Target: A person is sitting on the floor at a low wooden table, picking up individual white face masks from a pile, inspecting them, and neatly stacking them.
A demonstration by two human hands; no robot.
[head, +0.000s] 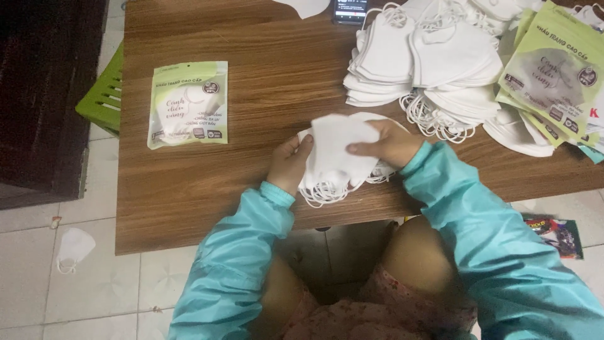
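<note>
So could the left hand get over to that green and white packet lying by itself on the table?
Probably yes. The left hand is busy gripping a stack of white masks together with the right hand, but only bare wooden table lies between it and the packet.

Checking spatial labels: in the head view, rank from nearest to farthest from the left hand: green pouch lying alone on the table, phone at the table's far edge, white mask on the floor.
From the left hand:
1. Green pouch, on the table, up and to its left.
2. Phone, at the table's far edge, straight ahead.
3. White mask, down on the floor tiles, far left.
</note>
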